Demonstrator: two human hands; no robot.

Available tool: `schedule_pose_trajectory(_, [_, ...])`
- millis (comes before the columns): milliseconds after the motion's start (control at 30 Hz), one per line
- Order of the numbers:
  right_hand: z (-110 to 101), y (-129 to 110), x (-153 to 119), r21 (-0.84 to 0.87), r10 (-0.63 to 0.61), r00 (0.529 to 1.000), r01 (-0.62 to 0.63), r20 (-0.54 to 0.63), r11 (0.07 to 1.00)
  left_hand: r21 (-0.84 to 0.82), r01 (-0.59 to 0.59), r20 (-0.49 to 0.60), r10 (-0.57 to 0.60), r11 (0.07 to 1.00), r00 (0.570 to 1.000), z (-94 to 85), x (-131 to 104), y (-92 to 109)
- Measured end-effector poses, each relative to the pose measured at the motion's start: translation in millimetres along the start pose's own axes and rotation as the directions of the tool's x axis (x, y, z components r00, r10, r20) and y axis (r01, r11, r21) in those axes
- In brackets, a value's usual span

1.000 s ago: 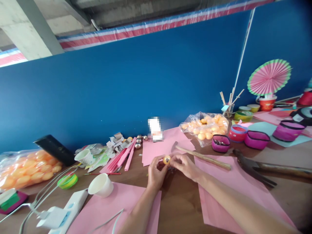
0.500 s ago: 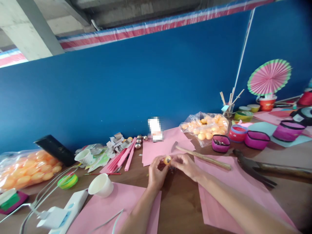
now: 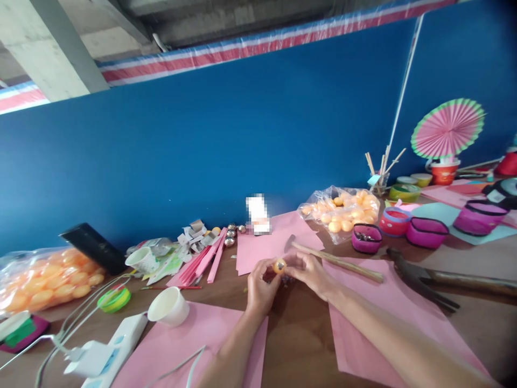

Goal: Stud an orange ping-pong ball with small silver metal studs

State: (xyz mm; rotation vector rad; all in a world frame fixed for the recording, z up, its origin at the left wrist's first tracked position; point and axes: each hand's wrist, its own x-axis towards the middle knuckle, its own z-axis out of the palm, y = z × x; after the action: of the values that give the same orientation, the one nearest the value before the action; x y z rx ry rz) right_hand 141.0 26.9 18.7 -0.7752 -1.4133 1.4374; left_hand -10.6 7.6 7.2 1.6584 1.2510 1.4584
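Observation:
Between my two hands is a small orange ball (image 3: pixel 279 265), like a table-tennis ball, with a silvery patch on its face. My left hand (image 3: pixel 262 286) is closed, thumb and fingers gripping the ball from the left. From the right, my right hand (image 3: pixel 313 274) pinches at the ball's edge; whether a small piece is also between its fingertips I cannot make out. Tiny shiny bits (image 3: pixel 286 280) lie on the brown table just below the fingers, partly hidden. A small hammer (image 3: pixel 339 261) with a wooden handle rests beyond my right hand.
Bags of orange balls lie at the back (image 3: pixel 343 213) and left (image 3: pixel 52 277). A white cup (image 3: pixel 168 307) and a power strip (image 3: pixel 121 345) are left. Silvery balls (image 3: pixel 230 235) sit behind pink paper strips (image 3: pixel 205 261). A claw hammer (image 3: pixel 420 280) and purple containers (image 3: pixel 427 231) are right.
The ball has turned slightly, its silvery patch now facing me more, and it sits a touch further right. Both hands keep nearly the same place.

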Motion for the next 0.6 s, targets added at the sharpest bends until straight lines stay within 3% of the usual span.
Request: schedule_pose_trajectory(600, [-1.9, -4.1, 0.1, 0.052, 0.034, 0.998, -0.037, 0.047, 0.998, 0.011, 0.004, -0.009, -0.004, 1.0, 1.0, -0.6, -1.1, 0.8])
